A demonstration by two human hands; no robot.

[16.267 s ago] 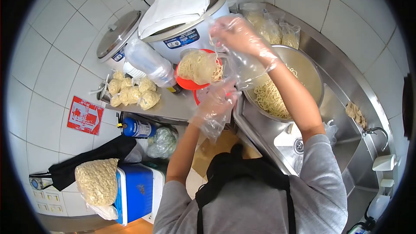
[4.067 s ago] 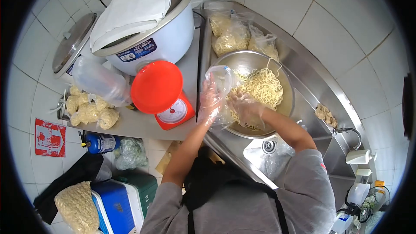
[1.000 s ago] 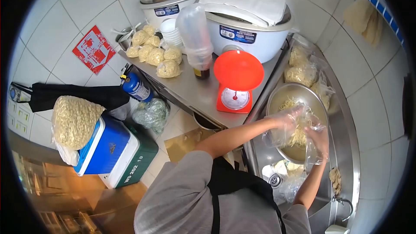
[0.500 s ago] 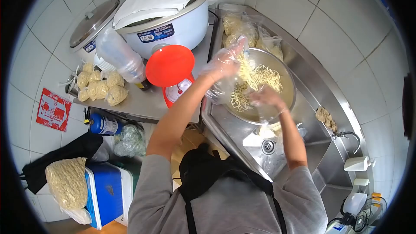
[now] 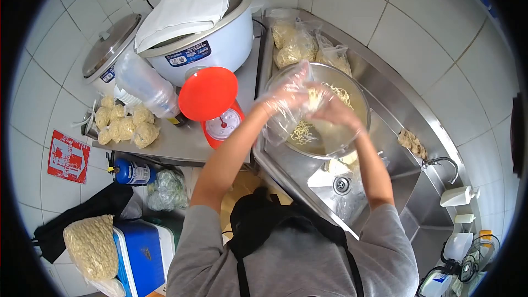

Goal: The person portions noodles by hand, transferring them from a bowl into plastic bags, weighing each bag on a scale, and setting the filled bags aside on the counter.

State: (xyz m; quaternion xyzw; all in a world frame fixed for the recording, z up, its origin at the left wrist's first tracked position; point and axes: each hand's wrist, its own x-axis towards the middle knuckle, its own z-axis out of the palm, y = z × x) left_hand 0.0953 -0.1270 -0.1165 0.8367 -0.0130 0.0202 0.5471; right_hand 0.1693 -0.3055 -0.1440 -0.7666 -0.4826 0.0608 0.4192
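A wide metal bowl [image 5: 365,118] holds loose pale noodles [image 5: 301,133] and stands at the sink. Above it, my left hand [image 5: 289,98], covered in loose clear plastic, grips a clump of noodles [image 5: 314,99]. My right hand [image 5: 336,113], also in clear plastic, meets the left from the other side, its fingers curled against the same clump. Some fingertips are hidden by the plastic and the noodles. More noodles lie in the bowl behind my right hand.
Bagged noodles [image 5: 297,47] sit behind the bowl. To the left are a red scale [image 5: 209,94], a rice cooker [image 5: 220,55], a plastic-wrapped stack [image 5: 144,85] and small tied noodle bags [image 5: 125,127]. A sink drain [image 5: 341,185], cloth [image 5: 412,143] and faucet [image 5: 444,164] are right.
My right hand has risen from the noodles in the bowl to meet my left hand. The hanging noodles are now gathered between both hands. The view has shifted slightly.
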